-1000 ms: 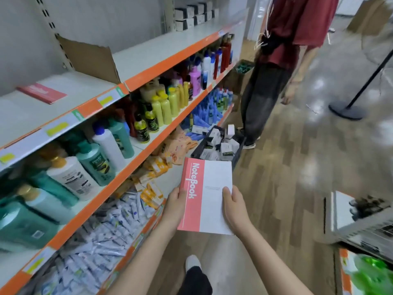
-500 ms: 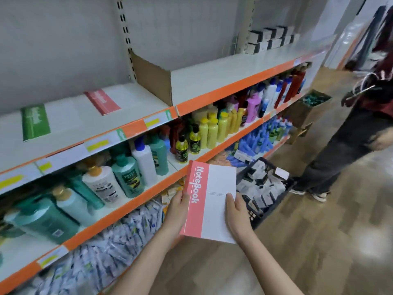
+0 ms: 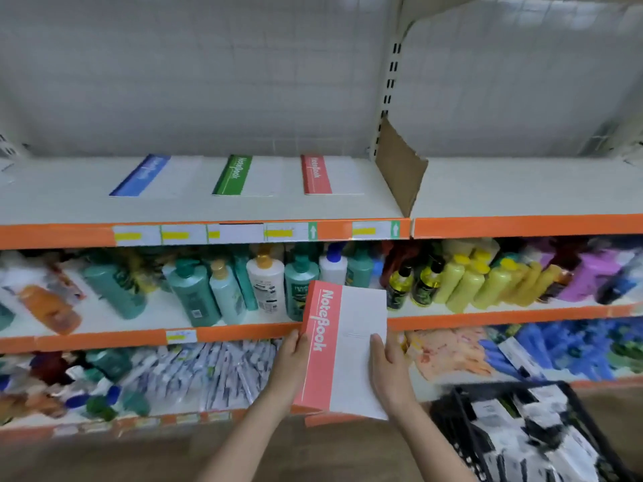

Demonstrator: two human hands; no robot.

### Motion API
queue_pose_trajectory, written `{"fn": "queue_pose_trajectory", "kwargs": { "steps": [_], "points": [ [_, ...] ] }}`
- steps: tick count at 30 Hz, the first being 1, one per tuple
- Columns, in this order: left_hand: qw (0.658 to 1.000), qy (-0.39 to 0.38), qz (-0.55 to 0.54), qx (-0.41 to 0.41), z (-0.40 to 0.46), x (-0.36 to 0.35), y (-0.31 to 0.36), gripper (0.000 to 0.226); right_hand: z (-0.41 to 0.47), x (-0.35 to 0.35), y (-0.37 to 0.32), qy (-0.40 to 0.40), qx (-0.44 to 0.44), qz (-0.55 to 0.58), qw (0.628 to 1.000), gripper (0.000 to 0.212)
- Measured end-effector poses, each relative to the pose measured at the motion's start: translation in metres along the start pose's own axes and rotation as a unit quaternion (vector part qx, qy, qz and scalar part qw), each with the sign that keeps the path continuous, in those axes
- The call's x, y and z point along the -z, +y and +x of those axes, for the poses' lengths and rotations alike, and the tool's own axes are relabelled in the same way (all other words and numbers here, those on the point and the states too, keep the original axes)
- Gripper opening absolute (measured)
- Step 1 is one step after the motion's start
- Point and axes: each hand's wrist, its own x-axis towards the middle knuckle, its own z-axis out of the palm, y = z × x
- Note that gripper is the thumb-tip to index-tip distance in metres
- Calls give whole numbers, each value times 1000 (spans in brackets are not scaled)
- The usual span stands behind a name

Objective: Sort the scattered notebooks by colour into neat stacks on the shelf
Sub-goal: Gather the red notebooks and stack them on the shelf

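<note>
I hold a red-and-white notebook (image 3: 344,346) upright in front of the middle shelves. My left hand (image 3: 290,367) grips its red spine edge and my right hand (image 3: 389,373) grips its white right edge. On the top shelf (image 3: 243,210) three notebooks lie flat, side by side and apart: a blue notebook (image 3: 153,175) on the left, a green notebook (image 3: 247,175) in the middle and a red notebook (image 3: 327,175) on the right.
A brown cardboard divider (image 3: 400,168) stands on the top shelf right of the red notebook. Shampoo and lotion bottles (image 3: 264,290) fill the shelf below; packets (image 3: 215,373) crowd the lowest one. A black wire basket (image 3: 529,433) of small boxes sits at my lower right.
My view has swung left to face the shelves squarely. The blue, green and red notebooks on the top shelf are now in full sight. The held notebook stays in both hands.
</note>
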Motion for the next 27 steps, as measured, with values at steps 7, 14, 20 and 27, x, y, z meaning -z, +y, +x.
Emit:
{"fn": "queue_pose_trajectory", "kwargs": {
  "steps": [7, 14, 20, 27],
  "points": [
    [992, 93, -81, 0, -26, -18, 6, 24, 19, 17, -9, -103, 29, -14, 994, 24],
    [979, 144, -145, -4, -42, -18, 23, 20, 33, 24, -38, -164, 45, 15, 985, 25],
    [975, 164, -143, -39, -32, -11, 70, 23, 63, 23, -71, -162, 61, 34, 984, 19],
    [984, 134, -110, -44, 6, -6, 124, 26, 110, 25, -114, -137, 55, 12, 989, 31]
  ]
}}
